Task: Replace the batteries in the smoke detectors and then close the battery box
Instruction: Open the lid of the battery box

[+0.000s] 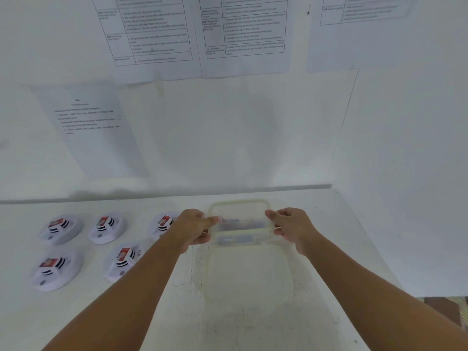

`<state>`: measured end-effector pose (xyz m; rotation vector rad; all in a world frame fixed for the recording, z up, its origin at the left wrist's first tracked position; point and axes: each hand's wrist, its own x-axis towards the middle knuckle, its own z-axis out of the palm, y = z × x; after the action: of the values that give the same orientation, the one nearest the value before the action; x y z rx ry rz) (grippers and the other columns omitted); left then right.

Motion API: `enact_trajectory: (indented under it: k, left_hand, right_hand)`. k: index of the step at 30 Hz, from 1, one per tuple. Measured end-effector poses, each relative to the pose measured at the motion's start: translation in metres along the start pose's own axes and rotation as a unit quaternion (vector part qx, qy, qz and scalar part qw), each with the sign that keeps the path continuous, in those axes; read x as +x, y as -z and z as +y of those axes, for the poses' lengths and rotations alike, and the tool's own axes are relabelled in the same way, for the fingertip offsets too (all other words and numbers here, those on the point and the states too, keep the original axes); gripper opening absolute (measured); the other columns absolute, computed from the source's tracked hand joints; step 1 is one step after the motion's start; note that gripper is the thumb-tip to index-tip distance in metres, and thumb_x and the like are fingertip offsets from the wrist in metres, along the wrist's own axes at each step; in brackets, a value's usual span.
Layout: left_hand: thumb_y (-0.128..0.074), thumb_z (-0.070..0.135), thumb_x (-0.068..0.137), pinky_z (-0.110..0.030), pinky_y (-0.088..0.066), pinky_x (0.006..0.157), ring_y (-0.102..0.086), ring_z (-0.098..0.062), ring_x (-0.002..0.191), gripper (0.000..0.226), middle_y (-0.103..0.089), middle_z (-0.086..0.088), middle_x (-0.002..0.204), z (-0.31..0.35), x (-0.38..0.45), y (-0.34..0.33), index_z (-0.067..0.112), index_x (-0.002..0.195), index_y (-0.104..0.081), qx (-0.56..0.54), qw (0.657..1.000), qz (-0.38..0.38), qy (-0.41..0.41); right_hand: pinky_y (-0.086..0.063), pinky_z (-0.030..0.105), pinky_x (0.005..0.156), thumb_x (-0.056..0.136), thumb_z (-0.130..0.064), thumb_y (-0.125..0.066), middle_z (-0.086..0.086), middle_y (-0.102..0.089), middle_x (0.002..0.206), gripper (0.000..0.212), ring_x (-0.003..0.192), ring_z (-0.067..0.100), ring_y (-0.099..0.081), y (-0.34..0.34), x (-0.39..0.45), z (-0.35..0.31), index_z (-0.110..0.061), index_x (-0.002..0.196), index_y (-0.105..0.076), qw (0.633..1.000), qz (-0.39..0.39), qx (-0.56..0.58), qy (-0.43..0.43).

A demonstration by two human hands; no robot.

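Clear plastic battery box (pixel 241 224), pinched by left hand (pixel 193 230) and right hand (pixel 291 228), wants level, even grip pressure.

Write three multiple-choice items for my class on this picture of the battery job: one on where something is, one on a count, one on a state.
1. Where do the smoke detectors lie relative to the battery box?
A. to its left on the table
B. to its right on the table
C. stacked inside it

2. How many smoke detectors can be seen?
A. three
B. five
C. seven

3. What are the hands doing with the clear box?
A. both rest flat on the table
B. only one touches it
C. each grips one end of it

Answers:
1. A, since all the detectors sit on the white table left of the box.
2. B, with three in the far row and two nearer.
3. C, as the left hand and right hand curl fingers round opposite ends.
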<state>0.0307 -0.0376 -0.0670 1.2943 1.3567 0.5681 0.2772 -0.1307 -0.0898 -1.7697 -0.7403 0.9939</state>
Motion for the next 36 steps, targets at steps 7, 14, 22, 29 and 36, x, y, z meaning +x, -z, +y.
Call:
enact_trajectory:
  k: [7,14,22,29,36]
  left_hand:
    - [-0.047,0.03,0.106,-0.027,-0.047,0.075,-0.059,-0.015,0.085,0.038,-0.067,0.0,0.098,0.01,-0.013,0.004,0.031,0.144,-0.054,0.131,0.973,0.061,-0.182]
    - [-0.058,0.011,0.102,-0.022,-0.043,0.073,-0.052,-0.002,0.071,0.03,-0.062,0.011,0.084,0.03,-0.012,0.023,0.028,0.124,-0.068,0.047,0.954,0.053,-0.29]
    - [-0.066,0.037,0.099,-0.021,-0.036,0.06,-0.046,-0.005,0.061,0.021,-0.059,0.021,0.062,0.064,0.008,0.028,0.02,0.097,-0.078,-0.003,0.943,0.143,-0.3]
    - [-0.071,0.025,0.097,-0.037,-0.054,0.095,-0.061,-0.002,0.062,0.054,-0.063,0.001,0.075,0.067,0.031,0.023,0.022,0.148,-0.054,-0.092,0.956,0.128,-0.249]
    - [-0.082,0.02,0.087,-0.023,-0.052,0.087,-0.068,-0.015,0.087,0.07,-0.073,-0.004,0.103,0.06,0.056,0.024,0.024,0.149,-0.053,-0.009,0.964,0.069,-0.257]
  right_hand:
    - [-0.052,0.037,0.098,0.094,-0.037,-0.07,0.001,-0.064,0.117,0.036,0.103,0.022,-0.064,0.002,-0.002,-0.022,-0.024,0.127,-0.063,0.998,0.033,0.03,0.045]
    - [-0.048,0.022,0.063,0.097,-0.022,-0.053,0.002,-0.066,0.069,0.026,0.06,0.012,-0.057,0.009,-0.002,-0.073,-0.006,0.101,-0.074,0.963,-0.021,0.265,-0.041]
    - [-0.039,0.03,0.088,0.097,-0.024,-0.065,-0.01,-0.061,0.102,0.012,0.092,0.01,-0.052,0.007,0.008,-0.095,-0.016,0.105,-0.069,0.996,-0.038,0.048,0.058]
    - [-0.056,0.034,0.094,0.101,-0.012,-0.061,0.008,-0.068,0.093,0.025,0.076,0.021,-0.073,-0.003,0.024,-0.095,-0.02,0.123,-0.068,0.987,-0.028,0.099,0.12]
    - [-0.049,0.036,0.099,0.098,-0.021,-0.067,0.0,-0.077,0.093,0.035,0.097,0.02,-0.073,0.0,0.056,-0.082,-0.027,0.132,-0.067,0.988,0.011,0.049,0.149]
